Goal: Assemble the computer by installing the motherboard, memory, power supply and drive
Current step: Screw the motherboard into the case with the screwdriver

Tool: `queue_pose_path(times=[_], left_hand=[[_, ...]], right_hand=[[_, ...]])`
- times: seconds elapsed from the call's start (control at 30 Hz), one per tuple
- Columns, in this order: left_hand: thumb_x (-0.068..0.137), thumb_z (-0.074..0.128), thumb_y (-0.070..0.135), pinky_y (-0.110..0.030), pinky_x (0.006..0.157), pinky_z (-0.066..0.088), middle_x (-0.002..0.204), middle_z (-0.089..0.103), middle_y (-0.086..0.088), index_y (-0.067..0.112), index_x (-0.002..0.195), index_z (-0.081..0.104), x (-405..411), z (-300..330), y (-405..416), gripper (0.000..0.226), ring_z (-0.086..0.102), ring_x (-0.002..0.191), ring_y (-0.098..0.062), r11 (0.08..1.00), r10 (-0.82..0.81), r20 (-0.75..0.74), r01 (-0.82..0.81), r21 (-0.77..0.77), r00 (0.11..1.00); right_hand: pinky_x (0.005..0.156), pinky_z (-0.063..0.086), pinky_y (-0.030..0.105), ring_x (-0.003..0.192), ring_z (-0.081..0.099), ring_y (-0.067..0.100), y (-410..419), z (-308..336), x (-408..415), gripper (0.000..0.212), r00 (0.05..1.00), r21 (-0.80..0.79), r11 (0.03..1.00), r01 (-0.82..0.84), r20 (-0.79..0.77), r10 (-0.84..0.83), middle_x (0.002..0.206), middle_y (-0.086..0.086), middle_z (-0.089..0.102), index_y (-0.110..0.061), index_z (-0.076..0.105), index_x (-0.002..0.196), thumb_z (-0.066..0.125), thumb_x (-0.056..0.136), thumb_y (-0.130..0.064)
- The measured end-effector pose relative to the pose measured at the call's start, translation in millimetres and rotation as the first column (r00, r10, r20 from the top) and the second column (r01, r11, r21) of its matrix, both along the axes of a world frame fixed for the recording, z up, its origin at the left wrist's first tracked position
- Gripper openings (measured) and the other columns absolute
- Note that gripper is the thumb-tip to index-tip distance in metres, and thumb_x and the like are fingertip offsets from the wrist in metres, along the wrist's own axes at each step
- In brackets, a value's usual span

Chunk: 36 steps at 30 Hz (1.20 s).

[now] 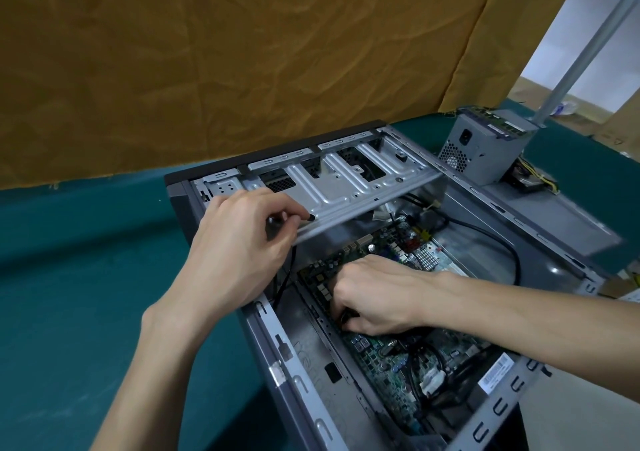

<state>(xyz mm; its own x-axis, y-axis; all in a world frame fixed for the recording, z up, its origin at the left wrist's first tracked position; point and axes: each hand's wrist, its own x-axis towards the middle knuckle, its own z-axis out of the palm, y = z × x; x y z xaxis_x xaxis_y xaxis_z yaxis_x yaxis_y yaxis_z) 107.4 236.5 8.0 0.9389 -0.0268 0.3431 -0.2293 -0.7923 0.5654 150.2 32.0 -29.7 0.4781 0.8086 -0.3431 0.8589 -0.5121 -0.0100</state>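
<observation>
Motherboard point(384, 353) sits inside the open computer case point(346, 398) on a green desk point(86, 277); left hand point(239, 242) pinches a black cable point(287, 263), right hand point(374, 298) grips a connector on the board; power supply point(485, 152) stands behind.

My right hand point(374, 298) covers part of the motherboard point(388, 357), and my fingertips hide under my knuckles. I cannot tell what small black thing my left hand point(242, 242) pinches. The computer case point(311, 398) is cut off at the bottom edge. The power supply point(485, 149) looks blurry.
</observation>
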Motion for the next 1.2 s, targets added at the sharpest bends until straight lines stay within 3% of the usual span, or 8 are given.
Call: queue_pose_path(times=[0.33, 0.53, 0.7, 0.9, 1.07, 1.2], left_hand=[[0.097, 0.059, 0.028, -0.047, 0.091, 0.050, 0.096, 0.069, 0.018, 0.036, 0.101, 0.075, 0, 0, 0, 0.018, 0.063, 0.095, -0.013, 1.000, 0.003, 0.000, -0.003, 0.005, 1.000], [0.098, 0.060, 0.028, -0.044, 0.091, 0.049, 0.095, 0.068, 0.019, 0.034, 0.100, 0.075, -1, -1, 0, 0.017, 0.062, 0.093, -0.011, 1.000, 0.007, 0.015, -0.007, 0.017, 1.000], [0.097, 0.060, 0.028, -0.044, 0.090, 0.050, 0.096, 0.069, 0.017, 0.035, 0.101, 0.076, 0, -1, -1, 0.017, 0.063, 0.094, -0.012, 1.000, -0.001, 0.017, 0.000, 0.014, 1.000], [0.097, 0.061, 0.027, -0.044, 0.089, 0.050, 0.096, 0.070, 0.016, 0.034, 0.100, 0.076, 0, -2, 1, 0.017, 0.064, 0.095, -0.013, 1.000, -0.003, 0.022, 0.002, 0.018, 1.000], [0.097, 0.061, 0.028, -0.037, 0.083, 0.048, 0.095, 0.070, 0.019, 0.037, 0.098, 0.076, -1, -4, -1, 0.018, 0.063, 0.094, -0.010, 0.999, 0.028, 0.038, -0.029, 0.033, 0.999], [0.095, 0.062, 0.028, -0.032, 0.075, 0.044, 0.094, 0.070, 0.022, 0.039, 0.096, 0.075, -4, -9, -2, 0.018, 0.063, 0.094, -0.008, 0.995, 0.098, 0.045, -0.098, 0.006, 0.994]], right_hand=[[0.069, 0.049, 0.039, 0.091, 0.066, 0.039, 5, 0, -1, 0.016, 0.999, -0.058, 0.998, 0.004, 0.034, -0.002, 0.094, 0.015, 0.070, -0.009, 0.067, 0.086, 0.072, 0.086, -0.025], [0.087, 0.056, 0.042, 0.102, 0.068, 0.033, -2, -1, 5, 0.027, 0.995, -0.006, 0.998, 0.063, -0.076, -0.064, 0.108, 0.011, 0.073, -0.016, 0.075, 0.112, 0.070, 0.091, -0.031], [0.078, 0.056, 0.039, 0.093, 0.069, 0.031, 3, 2, 8, 0.016, 0.988, -0.012, 0.997, 0.070, -0.136, -0.071, 0.097, 0.008, 0.075, -0.016, 0.078, 0.102, 0.073, 0.089, -0.025], [0.071, 0.055, 0.037, 0.084, 0.068, 0.031, 6, -3, 11, 0.020, 0.990, -0.003, 0.997, 0.082, -0.114, -0.082, 0.086, 0.009, 0.073, -0.012, 0.076, 0.095, 0.076, 0.085, -0.029], [0.078, 0.056, 0.027, 0.075, 0.066, 0.001, -4, -7, 17, 0.019, 0.936, 0.064, 0.974, 0.219, -0.297, -0.191, 0.090, -0.009, 0.078, -0.021, 0.080, 0.103, 0.076, 0.086, -0.029], [0.073, 0.058, 0.033, 0.075, 0.068, 0.011, 1, -9, 20, 0.014, 0.948, 0.024, 0.979, 0.200, -0.258, -0.187, 0.079, -0.011, 0.075, -0.025, 0.081, 0.096, 0.079, 0.083, -0.031]])
